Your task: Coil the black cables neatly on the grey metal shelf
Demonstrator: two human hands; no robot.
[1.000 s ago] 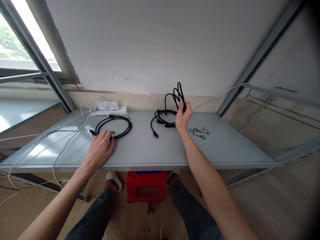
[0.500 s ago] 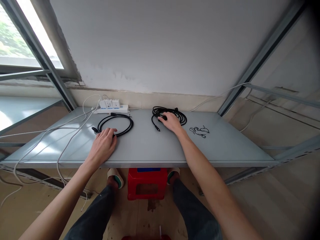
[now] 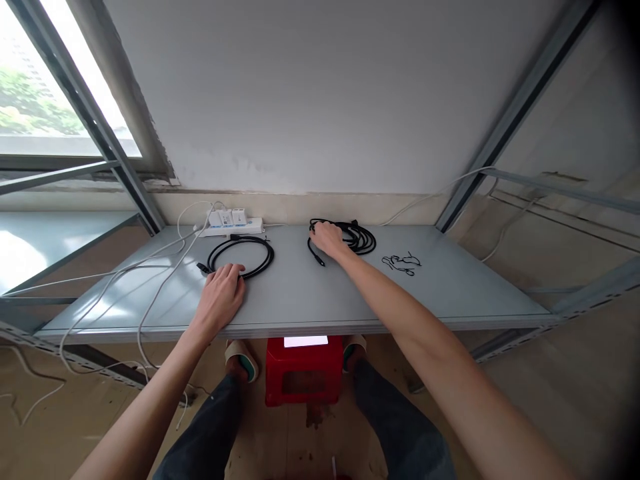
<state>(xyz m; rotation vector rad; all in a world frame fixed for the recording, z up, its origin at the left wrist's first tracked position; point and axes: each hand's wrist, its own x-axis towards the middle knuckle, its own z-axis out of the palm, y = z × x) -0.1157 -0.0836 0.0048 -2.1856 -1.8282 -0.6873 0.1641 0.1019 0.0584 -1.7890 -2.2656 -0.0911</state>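
Observation:
On the grey metal shelf (image 3: 290, 293) lie two coils of black cable. My left hand (image 3: 220, 297) rests at the near edge of the left coiled cable (image 3: 273, 250), its fingers lying over the cable, with a black connector beside them. My right hand (image 3: 329, 239) is closed at the left side of the thicker right coiled cable (image 3: 367, 240); its fingertips are partly hidden. A loose cable end with a plug (image 3: 319, 260) sticks out below that hand. Farther right lie several thin black ties (image 3: 401, 263) in a loose tangle.
A white power strip (image 3: 233, 228) with several white adapters (image 3: 227, 217) stands against the wall. White cords (image 3: 120, 270) run across the shelf's left side and hang over its front edge. A red stool (image 3: 304, 370) with a bright flat rectangle on top is below. Metal posts (image 3: 520, 107) flank the shelf.
My right hand has shifted left along the right coil, and its fingers have drawn in. My left hand stays by the left coil. The view has moved slightly. The rectangle on the stool now looks bright.

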